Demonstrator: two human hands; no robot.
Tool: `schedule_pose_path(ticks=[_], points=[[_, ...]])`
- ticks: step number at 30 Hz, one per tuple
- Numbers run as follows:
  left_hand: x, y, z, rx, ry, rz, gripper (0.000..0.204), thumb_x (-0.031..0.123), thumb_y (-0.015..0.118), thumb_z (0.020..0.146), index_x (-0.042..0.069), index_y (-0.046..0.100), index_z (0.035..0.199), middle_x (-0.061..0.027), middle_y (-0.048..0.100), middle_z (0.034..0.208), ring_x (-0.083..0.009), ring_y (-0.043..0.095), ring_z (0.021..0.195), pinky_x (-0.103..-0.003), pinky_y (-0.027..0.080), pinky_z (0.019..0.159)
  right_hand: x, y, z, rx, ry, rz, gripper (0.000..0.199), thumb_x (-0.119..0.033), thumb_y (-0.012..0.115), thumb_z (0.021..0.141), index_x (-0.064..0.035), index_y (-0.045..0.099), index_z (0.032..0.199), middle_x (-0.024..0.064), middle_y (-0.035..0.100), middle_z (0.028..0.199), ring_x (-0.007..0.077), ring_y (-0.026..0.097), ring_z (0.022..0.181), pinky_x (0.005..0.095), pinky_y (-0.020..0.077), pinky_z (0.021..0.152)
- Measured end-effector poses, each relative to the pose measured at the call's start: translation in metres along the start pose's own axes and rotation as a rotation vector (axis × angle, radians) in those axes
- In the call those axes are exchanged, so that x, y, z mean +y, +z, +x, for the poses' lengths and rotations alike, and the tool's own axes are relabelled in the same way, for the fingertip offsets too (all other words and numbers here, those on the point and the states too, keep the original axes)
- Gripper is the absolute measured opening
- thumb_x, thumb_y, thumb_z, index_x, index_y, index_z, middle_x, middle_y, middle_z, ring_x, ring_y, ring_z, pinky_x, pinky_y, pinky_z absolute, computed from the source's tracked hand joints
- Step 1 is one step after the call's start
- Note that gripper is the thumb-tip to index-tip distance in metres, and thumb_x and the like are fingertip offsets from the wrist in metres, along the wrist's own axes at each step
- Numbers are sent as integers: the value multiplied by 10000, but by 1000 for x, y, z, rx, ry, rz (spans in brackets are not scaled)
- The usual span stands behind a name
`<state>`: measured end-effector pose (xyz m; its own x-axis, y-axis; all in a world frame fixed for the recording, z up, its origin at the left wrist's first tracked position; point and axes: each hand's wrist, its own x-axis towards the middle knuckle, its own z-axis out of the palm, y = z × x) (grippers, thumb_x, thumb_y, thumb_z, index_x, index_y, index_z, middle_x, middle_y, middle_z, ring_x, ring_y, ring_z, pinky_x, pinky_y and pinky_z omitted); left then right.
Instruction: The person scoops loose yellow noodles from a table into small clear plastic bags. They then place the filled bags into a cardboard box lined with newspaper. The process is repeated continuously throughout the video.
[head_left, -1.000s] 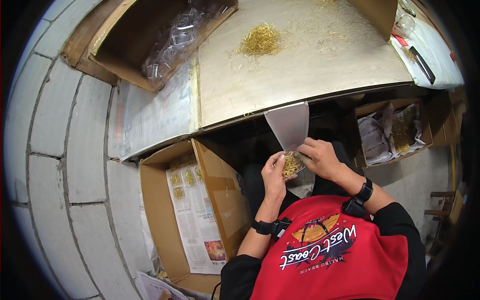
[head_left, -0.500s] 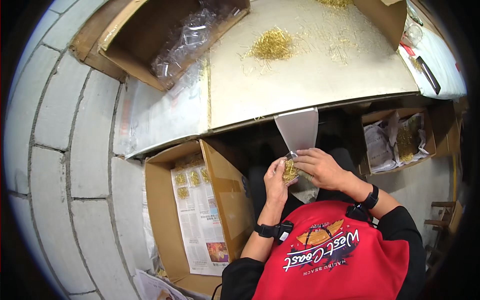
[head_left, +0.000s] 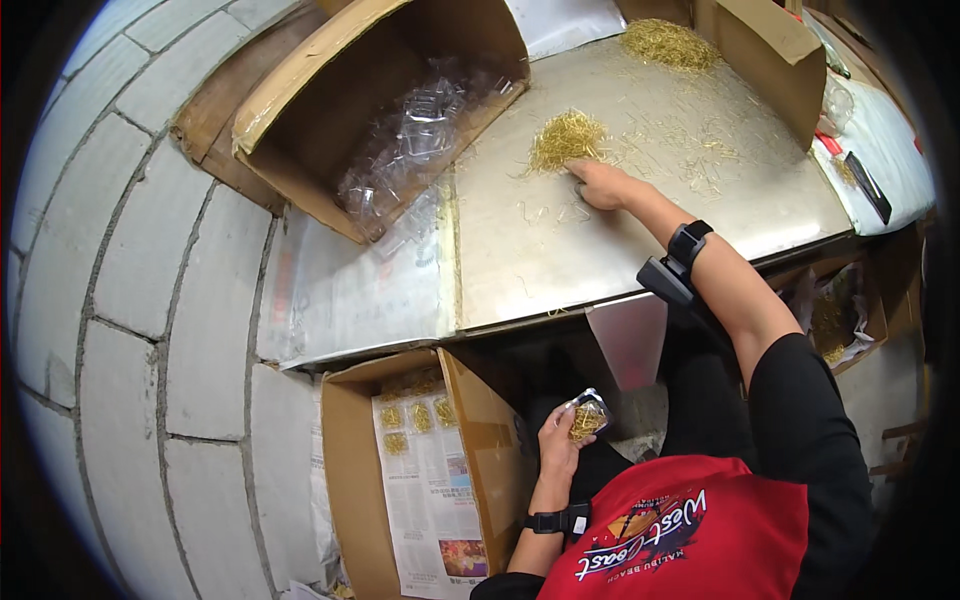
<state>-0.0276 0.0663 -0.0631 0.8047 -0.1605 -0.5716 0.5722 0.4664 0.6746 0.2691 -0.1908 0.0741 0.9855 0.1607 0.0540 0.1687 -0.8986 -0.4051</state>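
Note:
My left hand (head_left: 560, 440) is closed on a small clear plastic box (head_left: 594, 402) below the table's front edge. Thin gold-coloured metal pieces (head_left: 588, 421) lie inside the box. My right arm reaches over the table, and the right hand (head_left: 604, 186) is at the near edge of a heap of the same gold pieces (head_left: 567, 140). Its index finger stretches to the heap, with the thumb apart from it; nothing shows held between them.
A cardboard box (head_left: 300, 80) of clear plastic boxes (head_left: 425, 125) lies at the far left. Another gold heap (head_left: 668, 44) is farther back. Below the table, a newspaper-lined carton (head_left: 490, 440) holds several filled boxes (head_left: 421, 417). A translucent chute (head_left: 630, 340) hangs from the table edge.
My right hand has left the small box and reached up and forward to the gold heap. My left hand keeps the box, now lower in the view. The view has shifted.

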Motion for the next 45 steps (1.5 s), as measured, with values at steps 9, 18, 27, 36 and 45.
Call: schedule_pose_path(ticks=[9, 18, 27, 36, 45], points=[[-9, 14, 22, -62, -59, -9, 318, 280, 441, 963, 7, 563, 1071, -107, 646, 920, -192, 661, 737, -300, 558, 534, -110, 53, -65, 38, -348, -193, 579, -522, 405, 890, -143, 431, 1326, 175, 355, 1400, 437, 280, 1299, 586, 253, 1029], [-36, 59, 59, -214, -164, 33, 347, 300, 392, 960, 12, 548, 1077, -111, 635, 926, -220, 657, 774, -372, 561, 545, -50, 33, -154, 300, -452, 96, 327, -85, 590, 805, -41, 563, 1127, 112, 555, 1219, 302, 499, 1175, 389, 426, 961], [-31, 73, 48, -282, -236, -1, 369, 316, 367, 951, 34, 539, 1116, -89, 648, 958, -207, 670, 791, -317, 568, 520, -41, 16, -278, 219, -393, 416, 319, 31, 627, 723, -19, 601, 1037, 139, 609, 1071, 315, 601, 990, 354, 508, 830], [-21, 33, 0, -432, -216, 167, 285, 253, 519, 922, 24, 562, 1086, -75, 651, 898, -171, 671, 737, -286, 574, 500, -23, 35, -324, 131, -217, 578, 217, 7, 601, 773, 7, 611, 989, 160, 626, 967, 326, 625, 866, 356, 514, 744], [31, 77, -36, -409, -11, 91, 362, 294, 430, 950, -3, 519, 1136, -113, 626, 981, -189, 666, 781, -312, 592, 516, -58, 46, -317, 165, -386, 398, 364, -93, 569, 837, -17, 519, 1189, 170, 571, 1166, 329, 514, 1139, 427, 408, 961]])
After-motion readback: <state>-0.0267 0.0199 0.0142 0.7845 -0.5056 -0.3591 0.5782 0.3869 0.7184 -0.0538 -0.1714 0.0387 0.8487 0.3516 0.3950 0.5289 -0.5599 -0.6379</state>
